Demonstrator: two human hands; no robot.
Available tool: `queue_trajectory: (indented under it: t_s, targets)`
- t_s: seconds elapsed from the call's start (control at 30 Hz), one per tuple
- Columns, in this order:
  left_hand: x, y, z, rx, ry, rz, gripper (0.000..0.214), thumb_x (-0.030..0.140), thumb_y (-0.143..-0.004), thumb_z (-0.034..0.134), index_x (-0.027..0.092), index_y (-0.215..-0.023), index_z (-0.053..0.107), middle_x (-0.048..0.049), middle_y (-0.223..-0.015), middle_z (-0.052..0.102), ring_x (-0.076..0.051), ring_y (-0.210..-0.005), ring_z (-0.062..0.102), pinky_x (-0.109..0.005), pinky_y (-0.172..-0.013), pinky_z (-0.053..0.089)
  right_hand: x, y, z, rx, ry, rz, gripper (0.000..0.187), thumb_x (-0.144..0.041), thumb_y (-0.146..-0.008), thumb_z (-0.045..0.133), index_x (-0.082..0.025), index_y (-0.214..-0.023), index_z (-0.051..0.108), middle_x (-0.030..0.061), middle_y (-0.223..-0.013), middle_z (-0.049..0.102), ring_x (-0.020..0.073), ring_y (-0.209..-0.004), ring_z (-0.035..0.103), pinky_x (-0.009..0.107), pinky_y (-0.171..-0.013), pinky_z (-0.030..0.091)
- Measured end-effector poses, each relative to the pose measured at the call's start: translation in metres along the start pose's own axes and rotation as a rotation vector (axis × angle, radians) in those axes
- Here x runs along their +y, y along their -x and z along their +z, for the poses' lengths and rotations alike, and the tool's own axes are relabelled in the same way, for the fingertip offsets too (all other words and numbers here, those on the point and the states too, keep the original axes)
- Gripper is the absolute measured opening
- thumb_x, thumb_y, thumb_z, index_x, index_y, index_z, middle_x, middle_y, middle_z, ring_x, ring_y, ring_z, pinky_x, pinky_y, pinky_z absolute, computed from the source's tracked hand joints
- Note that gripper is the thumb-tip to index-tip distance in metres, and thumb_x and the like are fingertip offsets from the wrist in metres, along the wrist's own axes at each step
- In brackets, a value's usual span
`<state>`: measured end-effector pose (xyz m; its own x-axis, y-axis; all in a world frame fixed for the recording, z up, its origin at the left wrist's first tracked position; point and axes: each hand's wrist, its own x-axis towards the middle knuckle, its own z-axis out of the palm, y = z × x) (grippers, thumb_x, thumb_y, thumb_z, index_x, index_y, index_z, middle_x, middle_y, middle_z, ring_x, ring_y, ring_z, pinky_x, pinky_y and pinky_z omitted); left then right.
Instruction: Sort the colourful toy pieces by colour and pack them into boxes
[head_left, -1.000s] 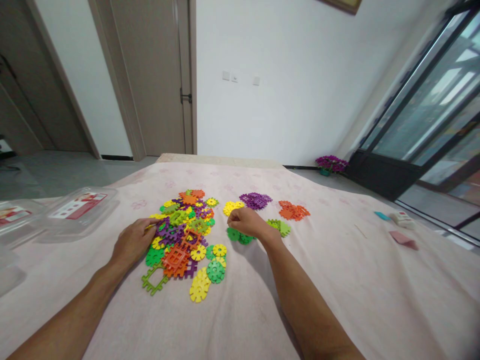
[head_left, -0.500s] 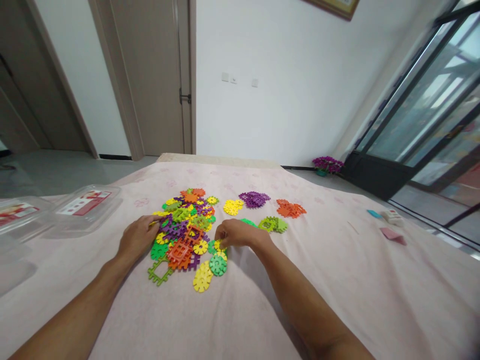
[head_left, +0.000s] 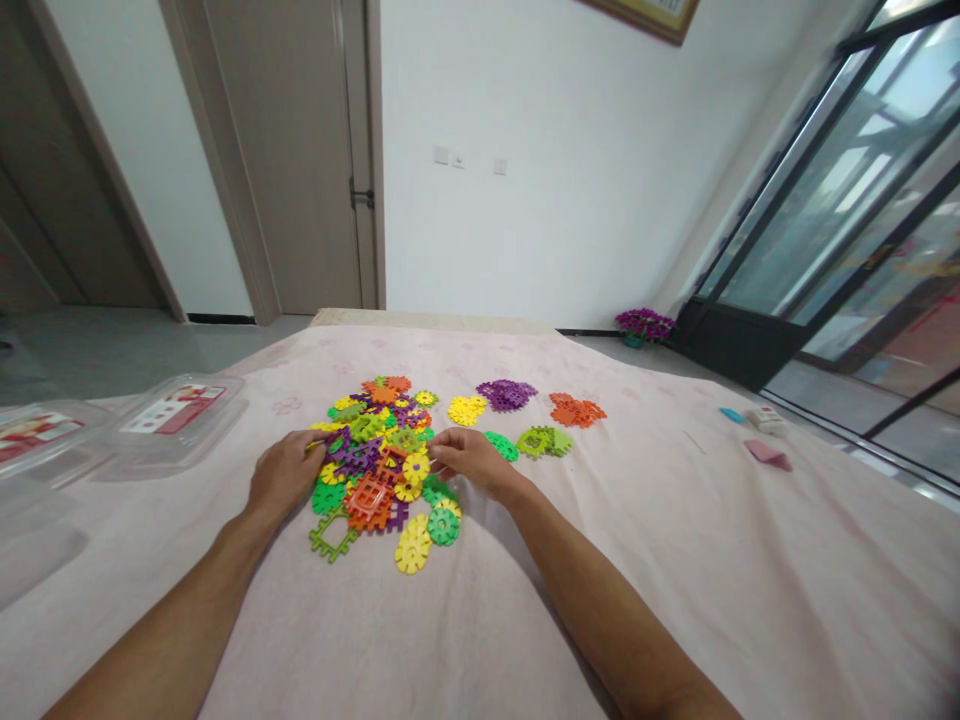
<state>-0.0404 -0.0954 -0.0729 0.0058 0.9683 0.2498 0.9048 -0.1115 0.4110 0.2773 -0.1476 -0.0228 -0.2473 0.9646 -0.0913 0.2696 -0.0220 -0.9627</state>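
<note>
Pieces in the mixed pile (head_left: 375, 465) on the pink sheet (head_left: 750, 560) look light, stiff and toothed, best pinched by the rim, we judge; our left hand (head_left: 283, 472) and right hand (head_left: 469, 455) touch its opposite edges, fingers loosely curled, and we cannot tell whether either holds one.

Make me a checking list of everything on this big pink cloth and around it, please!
Surface: pink cloth, lying flat.
Job's things: mixed pile of colourful plastic pieces; beyond it, separate yellow heap, purple heap, orange heap, light green heap and dark green heap.
Clutter: clear boxes at the left; small bits at the right.
Hands: left hand on the pile's left edge, right hand on its right edge; grip cannot be told.
Cables: nothing seen.
Surroundings: door, glass doors, purple flowers on the floor.
</note>
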Motion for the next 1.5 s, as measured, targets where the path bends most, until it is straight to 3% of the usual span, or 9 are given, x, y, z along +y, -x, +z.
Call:
queue_trajectory:
  t_s: [0.07,0.2,0.4,0.5,0.7,0.93,1.1,1.3,1.5]
  targets:
    - [0.000,0.000,0.000,0.000,-0.002,0.002,0.048,0.042,-0.095,0.038,0.026,-0.124,0.072,-0.0080,-0.132,0.069,-0.026,-0.117,0.064,-0.035,-0.096,0.048,0.006,0.000,0.003,0.036,0.059,-0.009,0.019,-0.032,-0.089,0.064,-0.017,-0.100,0.068,0.0029,-0.087,0.071,0.0150,-0.078,0.068,0.024,-0.069,0.052]
    - [-0.001,-0.001,0.001,0.000,-0.006,0.008,0.048,0.042,-0.095,0.038,0.026,-0.125,0.072,-0.0075,-0.132,0.068,-0.025,-0.119,0.063,-0.034,-0.098,0.047,0.015,0.004,-0.006,0.006,0.451,-0.050,0.023,-0.025,-0.077,0.076,-0.018,-0.099,0.075,0.0003,-0.087,0.073,0.0159,-0.081,0.067,0.023,-0.071,0.048]
    - [0.001,0.000,0.000,0.004,0.009,0.002,0.049,0.042,-0.094,0.037,0.025,-0.124,0.072,-0.0092,-0.131,0.068,-0.027,-0.118,0.063,-0.037,-0.098,0.047,0.014,0.010,-0.009,-0.062,0.616,-0.052,0.038,-0.027,-0.069,0.086,-0.017,-0.103,0.073,-0.0001,-0.089,0.071,0.0147,-0.080,0.064,0.023,-0.067,0.043]
    - [0.002,0.001,-0.001,0.008,0.006,-0.001,0.048,0.040,-0.094,0.038,0.025,-0.123,0.072,-0.0089,-0.132,0.068,-0.028,-0.120,0.062,-0.037,-0.098,0.047,0.012,0.010,-0.006,-0.042,0.601,-0.006,0.037,-0.021,-0.068,0.085,-0.018,-0.102,0.071,-0.0013,-0.086,0.069,0.0126,-0.075,0.061,0.022,-0.064,0.040]
    - [0.002,0.000,-0.001,-0.008,0.013,0.002,0.048,0.040,-0.094,0.038,0.024,-0.123,0.072,-0.0095,-0.133,0.067,-0.028,-0.120,0.062,-0.038,-0.098,0.047,0.008,0.012,-0.001,-0.037,0.533,-0.001,0.013,-0.015,-0.075,0.076,-0.017,-0.086,0.069,-0.0031,-0.077,0.066,0.0105,-0.070,0.058,0.020,-0.060,0.037]
    - [0.000,-0.001,-0.001,-0.011,0.017,0.004,0.047,0.040,-0.094,0.038,0.025,-0.124,0.072,-0.0091,-0.132,0.068,-0.028,-0.119,0.062,-0.038,-0.097,0.047,0.017,0.006,0.001,0.031,0.453,-0.010,0.023,-0.012,-0.078,0.069,-0.017,-0.100,0.072,-0.0037,-0.076,0.065,0.0104,-0.069,0.057,0.021,-0.062,0.038]
    - [0.000,-0.001,-0.001,-0.007,0.010,0.006,0.048,0.041,-0.094,0.038,0.025,-0.123,0.072,-0.0091,-0.132,0.068,-0.028,-0.118,0.063,-0.037,-0.097,0.047,0.014,0.005,-0.004,0.051,0.455,-0.038,0.021,-0.020,-0.086,0.066,-0.016,-0.106,0.072,-0.0030,-0.075,0.064,0.0105,-0.068,0.056,0.021,-0.061,0.037]
    - [-0.001,-0.001,0.000,-0.003,0.002,0.005,0.048,0.041,-0.094,0.038,0.025,-0.123,0.072,-0.0094,-0.131,0.068,-0.027,-0.119,0.063,-0.037,-0.099,0.047,0.001,0.013,-0.001,-0.056,0.762,-0.002,0.042,-0.041,-0.066,0.089,-0.021,-0.099,0.073,0.0000,-0.091,0.071,0.0152,-0.077,0.061,0.023,-0.062,0.037]
    - [-0.002,-0.002,0.001,-0.013,0.006,0.003,0.047,0.041,-0.094,0.038,0.025,-0.123,0.072,-0.0092,-0.132,0.068,-0.028,-0.119,0.063,-0.038,-0.099,0.047,0.007,0.011,0.002,-0.053,0.594,-0.009,0.034,-0.026,-0.068,0.088,-0.020,-0.095,0.068,-0.0027,-0.086,0.068,0.0121,-0.075,0.059,0.021,-0.062,0.037]
